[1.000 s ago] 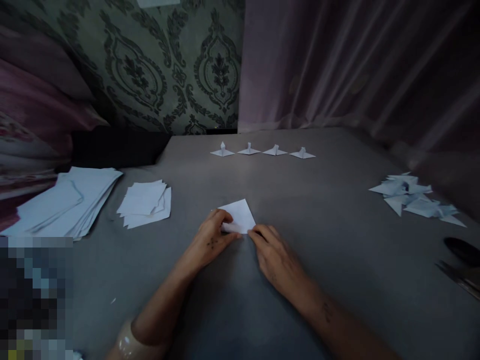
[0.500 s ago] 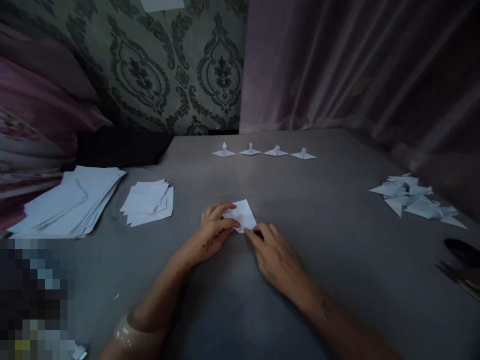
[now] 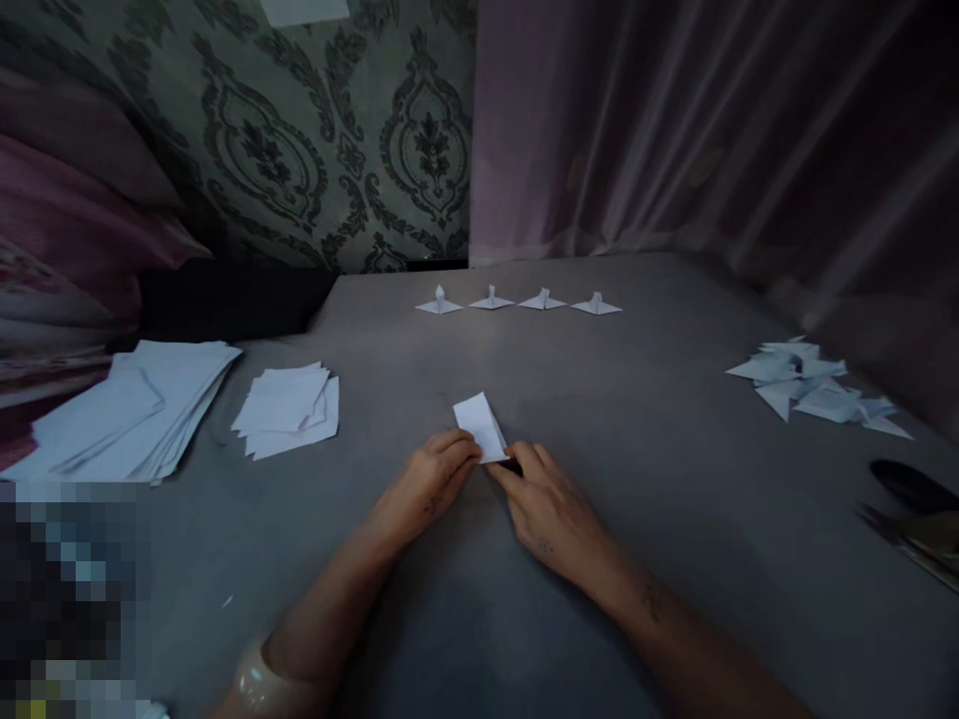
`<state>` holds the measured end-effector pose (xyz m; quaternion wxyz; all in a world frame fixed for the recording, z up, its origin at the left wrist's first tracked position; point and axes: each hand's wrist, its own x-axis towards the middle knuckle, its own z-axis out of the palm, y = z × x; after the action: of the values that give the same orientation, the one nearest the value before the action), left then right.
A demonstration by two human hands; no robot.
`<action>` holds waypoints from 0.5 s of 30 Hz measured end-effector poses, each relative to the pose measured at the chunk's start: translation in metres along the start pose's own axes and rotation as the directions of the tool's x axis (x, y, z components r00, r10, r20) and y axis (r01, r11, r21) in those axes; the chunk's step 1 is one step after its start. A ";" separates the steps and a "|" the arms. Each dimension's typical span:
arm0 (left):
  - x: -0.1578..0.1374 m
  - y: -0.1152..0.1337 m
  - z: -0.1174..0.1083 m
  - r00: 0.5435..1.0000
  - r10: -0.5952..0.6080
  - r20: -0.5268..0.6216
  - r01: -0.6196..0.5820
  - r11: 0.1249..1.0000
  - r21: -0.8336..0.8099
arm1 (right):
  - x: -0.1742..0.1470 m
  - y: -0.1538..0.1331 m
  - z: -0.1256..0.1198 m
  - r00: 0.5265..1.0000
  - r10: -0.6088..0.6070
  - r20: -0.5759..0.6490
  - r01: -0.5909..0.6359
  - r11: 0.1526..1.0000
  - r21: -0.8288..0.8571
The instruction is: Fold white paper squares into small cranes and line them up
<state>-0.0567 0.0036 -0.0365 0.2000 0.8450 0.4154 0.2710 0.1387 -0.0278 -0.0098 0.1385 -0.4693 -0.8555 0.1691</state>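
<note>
A small folded piece of white paper (image 3: 480, 424) stands out against the grey cloth in the middle of the view, its layers slightly parted along the right side. My left hand (image 3: 442, 469) pinches its lower left edge between thumb and fingers. At the lower right corner, my right hand (image 3: 543, 499) grips the paper with thumb and bent fingers. Both hands rest low over the surface. Beyond them, a row of several folded paper figures (image 3: 543, 300) with raised middles and flat pointed wings stands near the far edge.
On the left lie a stack of large white sheets (image 3: 172, 389) and a pile of smaller paper squares (image 3: 285, 399). A heap of folded paper figures (image 3: 809, 384) sits at the right, with a dark object (image 3: 910, 484) nearer me. Curtains (image 3: 584, 130) hang behind.
The paper has gone from a wider, flatter square to a narrower folded shape. My left hand has drawn back from its upper left to its lower edge. The view has shifted slightly.
</note>
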 end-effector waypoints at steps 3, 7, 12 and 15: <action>-0.001 0.002 0.000 1.000 0.009 0.021 -0.010 0.999 0.031 | -0.002 0.002 -0.002 1.000 -0.009 0.003 0.009 0.999 0.044; -0.003 0.006 -0.003 0.997 0.020 0.075 -0.027 0.996 0.089 | -0.004 0.006 -0.007 1.000 -0.007 -0.004 0.008 0.996 0.090; -0.005 0.013 -0.005 0.985 0.030 0.172 -0.069 0.972 0.223 | -0.006 0.013 -0.011 1.000 0.010 -0.028 -0.007 0.991 0.133; -0.006 0.018 -0.006 0.974 0.031 0.223 -0.102 0.945 0.311 | -0.007 0.018 -0.009 0.999 0.025 -0.041 -0.018 0.987 0.158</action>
<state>-0.0528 -0.0106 -0.0237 0.0948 0.9042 0.4008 0.1136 0.1590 -0.0231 -0.0096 0.1917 -0.4698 -0.8311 0.2276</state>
